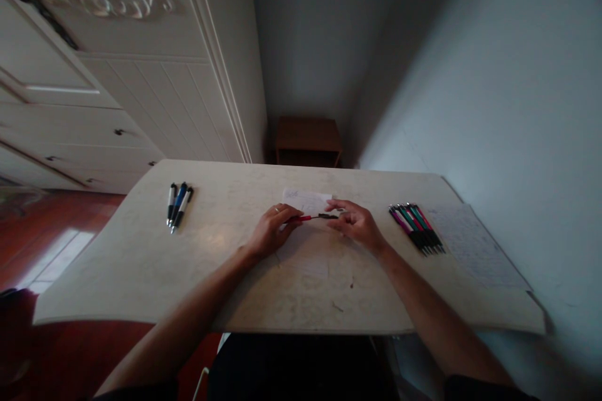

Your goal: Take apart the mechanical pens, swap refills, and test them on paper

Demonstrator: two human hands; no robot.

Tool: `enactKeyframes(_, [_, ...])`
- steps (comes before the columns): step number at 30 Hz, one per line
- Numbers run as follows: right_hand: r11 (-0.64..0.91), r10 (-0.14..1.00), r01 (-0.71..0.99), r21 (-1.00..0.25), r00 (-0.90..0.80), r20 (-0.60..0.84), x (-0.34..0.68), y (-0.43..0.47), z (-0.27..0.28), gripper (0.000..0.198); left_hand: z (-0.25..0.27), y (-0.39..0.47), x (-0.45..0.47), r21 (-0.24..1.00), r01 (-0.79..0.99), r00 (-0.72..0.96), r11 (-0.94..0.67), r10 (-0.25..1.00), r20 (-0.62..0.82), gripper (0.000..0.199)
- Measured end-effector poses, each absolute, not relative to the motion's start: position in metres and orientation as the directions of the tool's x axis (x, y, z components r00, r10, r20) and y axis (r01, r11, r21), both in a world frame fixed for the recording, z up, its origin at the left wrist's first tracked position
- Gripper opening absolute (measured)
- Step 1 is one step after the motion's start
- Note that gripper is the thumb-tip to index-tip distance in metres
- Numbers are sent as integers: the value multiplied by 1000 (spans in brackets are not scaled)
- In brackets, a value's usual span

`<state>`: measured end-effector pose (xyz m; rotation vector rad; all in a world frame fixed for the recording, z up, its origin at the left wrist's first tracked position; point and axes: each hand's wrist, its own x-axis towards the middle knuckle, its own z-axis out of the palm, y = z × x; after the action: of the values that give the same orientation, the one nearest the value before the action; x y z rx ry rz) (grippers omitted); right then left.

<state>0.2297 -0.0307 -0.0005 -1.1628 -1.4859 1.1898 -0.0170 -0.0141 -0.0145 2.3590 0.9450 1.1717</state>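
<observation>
Over the middle of the table my left hand (271, 229) is closed on the red barrel (305, 218) of a pen. A thin dark refill runs out of the barrel toward the right. At its other end is the pen's black grip piece (328, 216), and my right hand (356, 223) pinches it by its right end, the index finger raised above. Both pieces lie roughly in one line, just above the table. Behind the hands rests a small white paper (308, 199) with handwriting.
On the white table (141, 276), several colourful pens (416, 229) lie in a row at the right beside a written sheet (477, 244). Three thicker pens (179, 207) lie at the left. Tiny bits (337, 307) sit near the front edge. A wall borders the right side.
</observation>
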Motion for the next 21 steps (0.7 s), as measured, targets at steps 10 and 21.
enactKeyframes(10, [278,953,491,-826,-34,301,265,-15,6,29,-12,-14,-16,574,431,400,-696,718,570,18])
enactKeyframes(21, [412,897,620,-667,-403,179,266,-19,-6,25,-12,-13,-17,558,463,389,-689,724,570,17])
